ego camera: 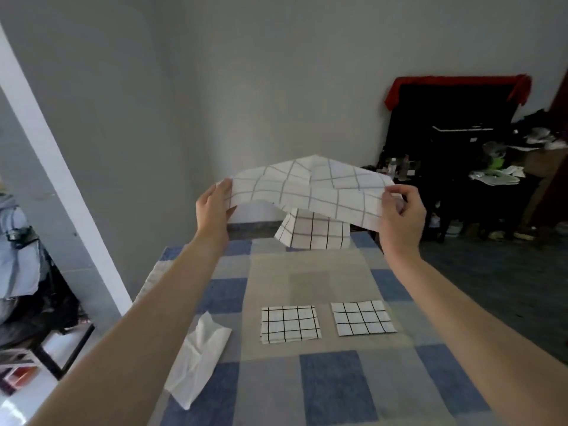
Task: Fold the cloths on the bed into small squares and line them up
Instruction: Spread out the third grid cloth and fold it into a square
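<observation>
**Third cloth up in the air, two squares already down**

Both arms out straight over the bed (335, 392). Left hand (214, 207) pinches the left edge of an unfolded grid cloth (310, 189), thumb on the underside, fingers on top. Right hand (399, 216) grips the right edge, fingers curled over the fabric. Both hands closed on the same cloth, none free.

The cloth is white with dark grid lines, held stretched between the hands above the far half of the bed, not touching it. It billows up in the middle and shows creases. The near edge sags slightly between the two grips.

Beneath it, at the far end of the bed, sits a bunched pile of cloth (313, 232) in the same grid pattern, partly hidden by the raised one. Can't tell how many pieces are in it.

On the near-centre of the bed: left folded square (290, 324) and right folded square (363, 318), lying flat, side by side in a row, near each other but apart. The left one's edges are a bit less tidy.

White tissue (196, 358) lies crumpled by the bed's left edge, well apart from the squares.

Bedcover is a blue, grey and beige check.
</observation>
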Action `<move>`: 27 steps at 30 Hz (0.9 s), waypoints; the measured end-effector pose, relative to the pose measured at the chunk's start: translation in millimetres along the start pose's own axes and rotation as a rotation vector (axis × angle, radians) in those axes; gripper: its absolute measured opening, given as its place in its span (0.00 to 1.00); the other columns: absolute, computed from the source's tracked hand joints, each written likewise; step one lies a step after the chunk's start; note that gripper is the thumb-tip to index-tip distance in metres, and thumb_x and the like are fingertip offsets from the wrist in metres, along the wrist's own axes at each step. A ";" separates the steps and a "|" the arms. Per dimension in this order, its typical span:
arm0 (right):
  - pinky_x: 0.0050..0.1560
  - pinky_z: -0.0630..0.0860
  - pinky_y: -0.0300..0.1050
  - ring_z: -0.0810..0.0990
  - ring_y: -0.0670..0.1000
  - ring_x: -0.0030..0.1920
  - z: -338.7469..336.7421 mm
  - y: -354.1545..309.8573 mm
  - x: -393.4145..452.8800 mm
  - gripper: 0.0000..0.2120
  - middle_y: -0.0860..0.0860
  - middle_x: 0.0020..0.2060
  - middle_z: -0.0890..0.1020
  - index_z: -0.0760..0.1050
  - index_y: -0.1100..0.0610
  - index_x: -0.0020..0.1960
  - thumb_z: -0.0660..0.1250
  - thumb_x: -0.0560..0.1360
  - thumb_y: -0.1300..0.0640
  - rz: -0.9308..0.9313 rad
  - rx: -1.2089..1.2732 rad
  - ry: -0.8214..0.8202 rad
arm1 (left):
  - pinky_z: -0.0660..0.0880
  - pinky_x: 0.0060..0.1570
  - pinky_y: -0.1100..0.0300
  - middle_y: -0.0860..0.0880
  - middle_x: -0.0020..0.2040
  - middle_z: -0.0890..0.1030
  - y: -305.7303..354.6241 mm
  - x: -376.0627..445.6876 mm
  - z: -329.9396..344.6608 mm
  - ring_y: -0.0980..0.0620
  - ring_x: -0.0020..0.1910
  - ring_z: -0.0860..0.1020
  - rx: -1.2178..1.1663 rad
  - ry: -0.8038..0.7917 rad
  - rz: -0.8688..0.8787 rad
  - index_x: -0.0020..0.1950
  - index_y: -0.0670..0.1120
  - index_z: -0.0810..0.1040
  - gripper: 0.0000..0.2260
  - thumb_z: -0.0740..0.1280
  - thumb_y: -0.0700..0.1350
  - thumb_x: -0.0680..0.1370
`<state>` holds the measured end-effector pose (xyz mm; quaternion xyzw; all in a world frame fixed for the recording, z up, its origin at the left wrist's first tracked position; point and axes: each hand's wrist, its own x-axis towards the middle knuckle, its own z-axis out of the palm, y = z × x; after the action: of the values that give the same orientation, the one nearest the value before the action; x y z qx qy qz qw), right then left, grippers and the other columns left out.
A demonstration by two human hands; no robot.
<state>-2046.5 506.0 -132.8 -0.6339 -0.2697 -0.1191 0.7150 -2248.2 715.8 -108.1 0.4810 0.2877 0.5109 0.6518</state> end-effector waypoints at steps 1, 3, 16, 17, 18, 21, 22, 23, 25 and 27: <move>0.38 0.69 0.37 0.71 0.41 0.33 -3.0 6.7 -5.2 0.03 0.44 0.32 0.73 0.75 0.57 0.50 0.64 0.77 0.60 -0.005 -0.006 -0.052 | 0.78 0.46 0.56 0.50 0.36 0.81 -1.9 -4.7 -7.1 0.52 0.39 0.79 0.072 -0.001 0.004 0.37 0.48 0.82 0.08 0.69 0.46 0.76; 0.37 0.68 0.39 0.71 0.43 0.32 -11.1 31.9 -22.1 0.03 0.42 0.31 0.74 0.77 0.56 0.49 0.65 0.77 0.58 0.051 -0.025 -0.159 | 0.77 0.44 0.53 0.48 0.36 0.80 -19.8 -13.7 -28.0 0.48 0.39 0.78 0.261 0.018 -0.016 0.37 0.48 0.81 0.09 0.69 0.47 0.76; 0.42 0.72 0.38 0.80 0.44 0.44 -105.7 154.7 -179.3 0.05 0.43 0.41 0.83 0.81 0.50 0.46 0.67 0.77 0.59 0.448 -0.389 -0.507 | 0.67 0.35 0.58 0.44 0.30 0.75 -197.4 -146.2 -167.3 0.48 0.32 0.75 0.838 -0.068 -0.443 0.30 0.43 0.74 0.15 0.70 0.44 0.77; 0.41 0.72 0.36 0.80 0.44 0.44 -116.0 160.7 -197.0 0.06 0.43 0.40 0.83 0.81 0.51 0.46 0.67 0.77 0.59 0.473 -0.410 -0.543 | 0.63 0.34 0.59 0.47 0.27 0.70 -207.6 -161.7 -181.6 0.51 0.29 0.70 0.918 -0.120 -0.450 0.29 0.45 0.68 0.18 0.69 0.44 0.77; 0.40 0.72 0.34 0.80 0.45 0.42 -126.7 167.2 -214.4 0.06 0.43 0.39 0.83 0.81 0.51 0.45 0.68 0.77 0.60 0.495 -0.425 -0.580 | 0.59 0.33 0.59 0.49 0.25 0.65 -217.0 -175.8 -196.3 0.52 0.27 0.65 1.003 -0.182 -0.453 0.29 0.47 0.64 0.20 0.68 0.45 0.77; 0.35 0.73 0.32 0.81 0.45 0.37 -155.7 184.5 -260.8 0.07 0.42 0.34 0.83 0.81 0.48 0.43 0.68 0.76 0.59 0.568 -0.468 -0.644 | 0.58 0.32 0.58 0.53 0.24 0.65 -233.6 -213.2 -229.2 0.55 0.25 0.64 1.245 -0.345 -0.472 0.28 0.49 0.64 0.20 0.67 0.49 0.77; 0.34 0.74 0.34 0.81 0.44 0.35 -162.9 187.4 -274.2 0.07 0.42 0.33 0.83 0.81 0.48 0.43 0.69 0.76 0.58 0.580 -0.483 -0.655 | 0.61 0.31 0.58 0.53 0.25 0.68 -235.8 -222.9 -237.5 0.55 0.25 0.67 1.309 -0.371 -0.488 0.29 0.48 0.68 0.19 0.66 0.51 0.78; 0.33 0.75 0.35 0.80 0.42 0.34 -168.6 188.9 -286.1 0.06 0.44 0.33 0.83 0.81 0.49 0.43 0.68 0.76 0.59 0.601 -0.487 -0.658 | 0.63 0.31 0.58 0.52 0.26 0.71 -237.5 -231.5 -244.8 0.56 0.26 0.70 1.346 -0.380 -0.502 0.29 0.48 0.70 0.18 0.66 0.52 0.78; 0.31 0.75 0.33 0.80 0.40 0.34 -174.4 187.9 -306.3 0.05 0.49 0.36 0.84 0.81 0.54 0.45 0.68 0.77 0.61 0.658 -0.457 -0.662 | 0.68 0.32 0.58 0.52 0.28 0.74 -238.7 -246.3 -256.4 0.55 0.28 0.74 1.361 -0.376 -0.513 0.31 0.47 0.71 0.18 0.67 0.53 0.77; 0.32 0.74 0.30 0.79 0.38 0.35 -176.6 185.0 -318.7 0.04 0.51 0.40 0.84 0.80 0.57 0.46 0.67 0.77 0.63 0.681 -0.452 -0.670 | 0.69 0.32 0.59 0.52 0.30 0.75 -236.9 -257.7 -261.7 0.54 0.30 0.76 1.362 -0.374 -0.497 0.32 0.47 0.71 0.17 0.66 0.53 0.78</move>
<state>-2173.6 310.9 -468.6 -0.8273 -0.2299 0.2738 0.4334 -2463.3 556.5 -453.6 0.7777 0.5251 -0.0330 0.3440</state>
